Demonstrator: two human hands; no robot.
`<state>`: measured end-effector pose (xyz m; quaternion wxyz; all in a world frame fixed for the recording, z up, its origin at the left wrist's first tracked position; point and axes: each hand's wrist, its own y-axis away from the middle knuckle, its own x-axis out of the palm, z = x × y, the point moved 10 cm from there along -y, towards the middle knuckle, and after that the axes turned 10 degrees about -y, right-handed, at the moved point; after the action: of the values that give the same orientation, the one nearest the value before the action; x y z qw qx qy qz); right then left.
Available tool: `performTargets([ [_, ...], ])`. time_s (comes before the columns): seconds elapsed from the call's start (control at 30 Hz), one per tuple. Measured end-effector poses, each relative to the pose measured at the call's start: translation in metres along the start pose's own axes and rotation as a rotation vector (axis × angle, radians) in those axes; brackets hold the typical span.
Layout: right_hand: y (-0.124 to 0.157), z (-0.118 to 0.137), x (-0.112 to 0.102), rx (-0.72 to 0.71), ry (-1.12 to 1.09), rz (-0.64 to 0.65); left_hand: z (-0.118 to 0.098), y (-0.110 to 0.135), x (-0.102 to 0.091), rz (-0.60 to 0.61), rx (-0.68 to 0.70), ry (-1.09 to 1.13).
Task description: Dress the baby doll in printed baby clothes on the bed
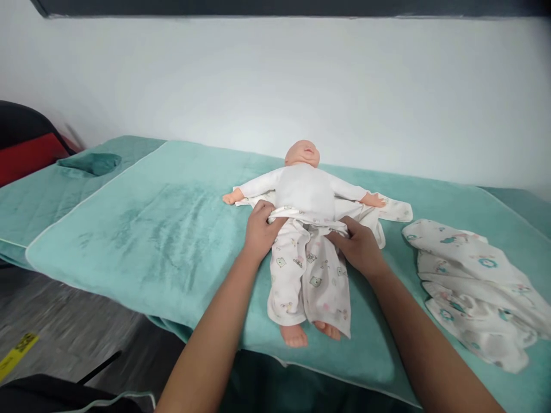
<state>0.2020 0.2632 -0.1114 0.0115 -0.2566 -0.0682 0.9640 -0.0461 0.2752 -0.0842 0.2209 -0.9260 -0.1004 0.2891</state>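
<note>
A baby doll (305,186) lies on its back, arms spread, its bare feet pointing toward me. Its upper body is white, and printed baby clothes (287,269) with small animal figures cover its legs. At the doll's waist, my left hand (260,226) grips the bunched edge of this clothing, thumb on top. On the other side, my right hand (358,244) pinches the same garment near the hip. Part of the printed cloth spreads out under the doll's arms on both sides. My fingertips are partly hidden in the folds.
A crumpled white printed cloth (473,287) lies to the right on the green-covered bed (142,229). The bed has a face hole (89,163) at the far left, beside a black and red chair (30,149). A white wall (193,80) runs behind.
</note>
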Motion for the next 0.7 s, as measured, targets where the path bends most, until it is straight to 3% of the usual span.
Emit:
performTargets([
  [0.13, 0.004, -0.001, 0.000, -0.015, -0.007, -0.036, -0.009, 0.033, -0.006, 0.133, 0.004, 0.064],
  [0.33, 0.016, 0.003, 0.015, -0.074, -0.180, 0.245, -0.013, 0.070, -0.015, 0.284, -0.036, 0.166],
  [0.43, 0.025, 0.005, 0.016, -0.089, -0.204, 0.285, -0.011, 0.077, -0.014, 0.318, -0.052, 0.176],
  [0.53, 0.031, 0.006, 0.012, -0.115, -0.121, 0.159, -0.013, 0.075, -0.015, 0.252, -0.004, 0.129],
  [0.7, 0.041, 0.015, -0.018, -0.180, -0.050, -0.314, -0.029, 0.067, -0.011, 0.043, 0.148, 0.066],
])
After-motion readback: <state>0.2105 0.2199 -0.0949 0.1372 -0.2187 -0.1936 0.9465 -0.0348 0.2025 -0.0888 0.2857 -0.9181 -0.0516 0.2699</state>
